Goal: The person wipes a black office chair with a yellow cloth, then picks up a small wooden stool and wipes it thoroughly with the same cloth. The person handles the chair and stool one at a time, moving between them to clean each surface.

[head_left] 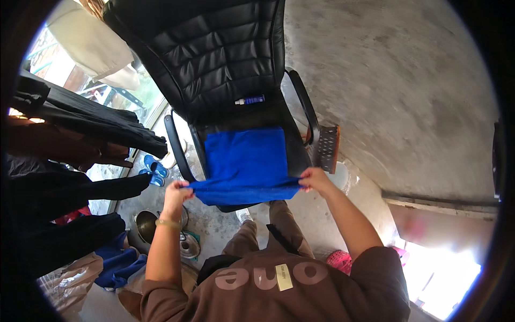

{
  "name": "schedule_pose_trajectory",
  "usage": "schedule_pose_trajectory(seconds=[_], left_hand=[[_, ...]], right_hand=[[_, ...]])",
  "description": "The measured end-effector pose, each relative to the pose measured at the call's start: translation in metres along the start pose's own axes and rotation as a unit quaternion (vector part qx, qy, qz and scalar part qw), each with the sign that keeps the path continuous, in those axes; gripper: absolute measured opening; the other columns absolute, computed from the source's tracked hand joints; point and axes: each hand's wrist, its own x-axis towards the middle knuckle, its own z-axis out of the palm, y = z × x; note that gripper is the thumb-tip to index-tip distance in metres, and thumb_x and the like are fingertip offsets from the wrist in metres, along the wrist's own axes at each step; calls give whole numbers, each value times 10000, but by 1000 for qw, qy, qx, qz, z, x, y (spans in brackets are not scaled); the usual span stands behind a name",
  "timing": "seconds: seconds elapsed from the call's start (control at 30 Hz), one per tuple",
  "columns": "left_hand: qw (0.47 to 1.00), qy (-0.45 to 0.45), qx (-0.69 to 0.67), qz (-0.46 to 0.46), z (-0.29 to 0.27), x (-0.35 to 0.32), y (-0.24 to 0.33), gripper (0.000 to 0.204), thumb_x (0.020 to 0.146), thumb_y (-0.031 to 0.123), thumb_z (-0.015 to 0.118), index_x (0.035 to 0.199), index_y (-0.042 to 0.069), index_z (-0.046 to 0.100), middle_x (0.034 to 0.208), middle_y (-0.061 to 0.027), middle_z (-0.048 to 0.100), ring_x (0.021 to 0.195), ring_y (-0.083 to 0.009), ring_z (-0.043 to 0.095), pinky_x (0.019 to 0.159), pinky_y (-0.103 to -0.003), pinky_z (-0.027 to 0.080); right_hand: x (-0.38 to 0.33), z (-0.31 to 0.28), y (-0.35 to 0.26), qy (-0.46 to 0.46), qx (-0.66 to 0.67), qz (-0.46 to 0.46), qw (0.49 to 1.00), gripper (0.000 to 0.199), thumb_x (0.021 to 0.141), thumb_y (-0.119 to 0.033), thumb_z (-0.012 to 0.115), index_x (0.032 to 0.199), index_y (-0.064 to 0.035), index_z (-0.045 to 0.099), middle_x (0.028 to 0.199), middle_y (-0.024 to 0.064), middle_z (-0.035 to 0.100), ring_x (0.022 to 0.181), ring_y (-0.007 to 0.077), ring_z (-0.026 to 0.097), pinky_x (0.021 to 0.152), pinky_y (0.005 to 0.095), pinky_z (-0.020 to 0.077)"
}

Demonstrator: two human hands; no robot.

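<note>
A bright blue cloth (pixel 247 155) lies over the seat of a black office chair (pixel 214 59), its near edge lifted and stretched between my hands. My left hand (pixel 177 197) pinches the near left corner. At the near right corner, my right hand (pixel 316 181) grips the cloth between thumb and fingers. The far part of the cloth rests flat on the seat, and the near part sags in a fold over the seat's front edge. Farther back on the seat, a small blue bottle with a white cap (pixel 250 100) lies on its side, apart from the cloth.
Dark clothes (pixel 96 118) hang along the left. Blue slippers (pixel 155 169), a wok (pixel 145 225) and a metal pot lid (pixel 189 246) are on the concrete floor. A perforated brown rack (pixel 327 149) stands beside the right armrest, and a pink basket (pixel 339 261) sits at the lower right.
</note>
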Motion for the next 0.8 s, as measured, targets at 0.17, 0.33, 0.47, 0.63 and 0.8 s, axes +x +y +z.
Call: schedule_pose_trajectory(seconds=[0.17,0.33,0.47,0.63,0.8], left_hand=[[988,72,-71,117,69,82,72,562,729,-96,590,1264,3,445,1041,-129,563,725,-215,606,623,-317,546],[955,101,220,169,60,151,-20,686,741,-107,635,1360,48,385,1100,-107,566,768,-104,577,612,-250,519],[974,89,205,34,57,127,-148,747,654,112,780,1299,-27,429,1120,-200,583,999,-301,585,894,-325,451],[951,200,231,-47,70,98,-178,729,726,165,756,1321,-34,385,1167,-123,571,1008,-216,559,817,-342,475],[953,215,-55,-209,86,88,-146,524,765,247,724,1205,76,497,979,-45,578,781,-157,531,562,-306,501]], right_hand=[[99,-19,-46,102,81,-76,989,377,796,-123,679,1112,22,534,998,141,602,725,221,653,507,281,533],[172,6,7,218,-210,-135,943,536,778,-284,667,1223,-35,503,1208,196,544,1027,340,576,833,398,483],[133,51,91,208,-295,-6,933,582,762,-349,666,1242,-67,498,1252,170,506,1096,352,531,922,415,432],[122,62,163,186,-276,113,936,638,731,-441,685,1212,-57,513,1196,172,557,1098,337,543,908,410,442],[137,69,210,206,-153,75,964,556,728,-389,717,1078,12,556,1008,159,627,899,275,604,757,368,481]])
